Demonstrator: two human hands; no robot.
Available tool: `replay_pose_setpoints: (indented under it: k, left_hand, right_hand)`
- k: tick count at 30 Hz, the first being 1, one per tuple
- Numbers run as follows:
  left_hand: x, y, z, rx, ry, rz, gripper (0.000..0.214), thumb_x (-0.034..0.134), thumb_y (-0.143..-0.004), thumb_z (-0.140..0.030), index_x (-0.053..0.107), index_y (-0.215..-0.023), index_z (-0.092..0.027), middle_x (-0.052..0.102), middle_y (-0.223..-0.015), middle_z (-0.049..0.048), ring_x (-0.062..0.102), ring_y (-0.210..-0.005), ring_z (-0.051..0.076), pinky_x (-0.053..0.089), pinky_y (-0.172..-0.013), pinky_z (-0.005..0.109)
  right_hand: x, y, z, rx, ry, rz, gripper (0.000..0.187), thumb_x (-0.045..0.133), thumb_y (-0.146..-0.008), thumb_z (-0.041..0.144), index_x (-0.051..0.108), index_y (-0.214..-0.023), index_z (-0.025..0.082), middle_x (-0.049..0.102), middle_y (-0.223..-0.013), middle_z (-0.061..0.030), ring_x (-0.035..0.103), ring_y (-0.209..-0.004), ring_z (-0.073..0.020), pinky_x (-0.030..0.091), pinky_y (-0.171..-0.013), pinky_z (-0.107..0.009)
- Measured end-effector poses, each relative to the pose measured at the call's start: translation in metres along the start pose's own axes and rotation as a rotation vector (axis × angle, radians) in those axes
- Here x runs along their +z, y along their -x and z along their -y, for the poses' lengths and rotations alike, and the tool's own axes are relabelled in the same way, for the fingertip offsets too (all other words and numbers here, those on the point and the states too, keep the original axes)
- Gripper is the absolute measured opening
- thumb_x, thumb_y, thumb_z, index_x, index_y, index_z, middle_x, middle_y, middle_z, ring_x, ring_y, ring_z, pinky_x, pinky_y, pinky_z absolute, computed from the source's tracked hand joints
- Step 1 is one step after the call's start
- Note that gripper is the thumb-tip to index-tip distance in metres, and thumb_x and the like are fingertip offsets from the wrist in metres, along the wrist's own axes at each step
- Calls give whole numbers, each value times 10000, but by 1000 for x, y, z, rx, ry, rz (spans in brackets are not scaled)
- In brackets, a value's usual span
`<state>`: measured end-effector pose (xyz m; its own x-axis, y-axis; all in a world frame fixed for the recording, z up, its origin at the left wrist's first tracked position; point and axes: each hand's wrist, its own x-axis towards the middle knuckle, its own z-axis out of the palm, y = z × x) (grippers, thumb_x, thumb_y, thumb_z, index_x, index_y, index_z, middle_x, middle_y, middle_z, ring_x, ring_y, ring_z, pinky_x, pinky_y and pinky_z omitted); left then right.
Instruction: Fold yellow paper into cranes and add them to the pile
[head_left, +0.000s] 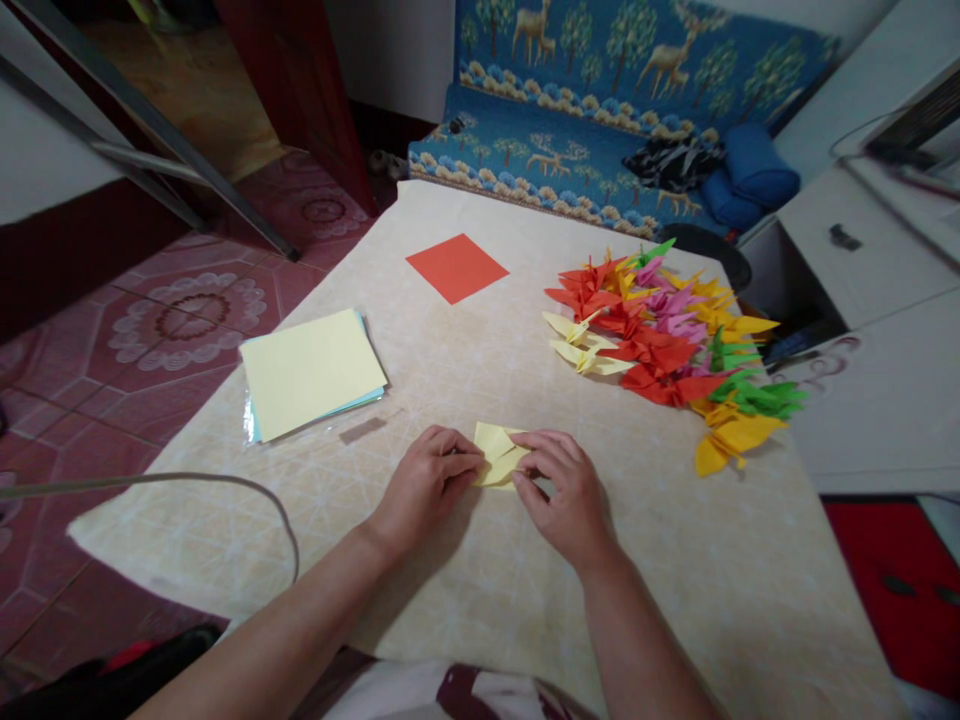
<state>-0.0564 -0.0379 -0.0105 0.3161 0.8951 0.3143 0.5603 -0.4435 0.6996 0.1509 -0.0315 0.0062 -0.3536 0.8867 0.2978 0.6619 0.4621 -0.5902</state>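
Note:
A small yellow folded paper (496,452) lies on the beige table (465,600) near its front middle. My left hand (427,482) presses on the paper's left edge with curled fingers. My right hand (564,495) pinches the paper's right side, fingers bent over a fold. Both hands meet over the paper and hide its lower part.
A stack of pale yellow and blue paper sheets (309,372) lies at the left. A single red square sheet (457,267) rests farther back. A pile of several folded paper cranes (667,350) in red, yellow, pink and green sits at the right. A grey cable (225,482) curves at the left edge.

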Motion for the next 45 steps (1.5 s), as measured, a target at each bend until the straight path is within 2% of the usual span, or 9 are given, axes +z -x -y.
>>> replay_pose_setpoints:
  k: [6,11,23,28,34,38,45]
  left_hand:
    - [-3,1,3,14,-8,41,233,551,-850,-128,720,-977,-226,657,-913,68,551,-868,188,471,-769,351]
    - [-5,2,1,2,3,69,264,529,-852,-124,713,-1013,-226,649,-925,77,554,-882,195,472,-764,353]
    - [-6,4,2,5,15,98,330,502,-836,-76,697,-1059,-220,637,-957,80,537,-907,198,455,-784,345]
    - [-11,1,-4,-8,39,134,378,496,-808,-42,693,-1073,-226,631,-987,78,534,-932,203,447,-817,363]
    - [-6,0,-8,-76,45,50,199,584,-836,-184,727,-972,-211,645,-901,68,534,-878,197,442,-788,360]
    - [1,1,-4,-99,39,0,170,617,-821,-181,736,-937,-217,653,-863,54,539,-850,181,442,-757,335]
    - [1,0,-4,-121,41,-4,153,631,-815,-195,741,-917,-225,659,-852,54,549,-845,186,447,-752,341]
  right_hand:
    - [3,0,-3,14,0,3,131,732,-729,183,671,-798,274,661,-1111,-19,544,-1066,-240,456,-894,-430]
    - [5,-3,3,47,24,-38,65,706,-764,215,682,-742,272,663,-1067,-25,559,-1021,-232,458,-878,-421]
    - [14,-6,13,121,94,-112,118,683,-736,169,619,-678,248,663,-1012,-35,550,-982,-248,432,-867,-422]
    - [15,-6,14,146,119,-93,112,682,-732,171,604,-689,240,656,-1036,-32,543,-994,-251,417,-881,-427]
    - [14,-6,14,144,114,-90,127,687,-727,172,590,-676,237,654,-1036,-38,541,-999,-250,410,-881,-422]
    - [15,-4,13,146,85,-88,117,677,-745,177,590,-683,225,649,-1057,-35,535,-1010,-245,398,-898,-419]
    - [15,-1,9,153,34,-95,156,590,-833,185,592,-681,216,650,-1047,-26,539,-1009,-220,389,-897,-404]
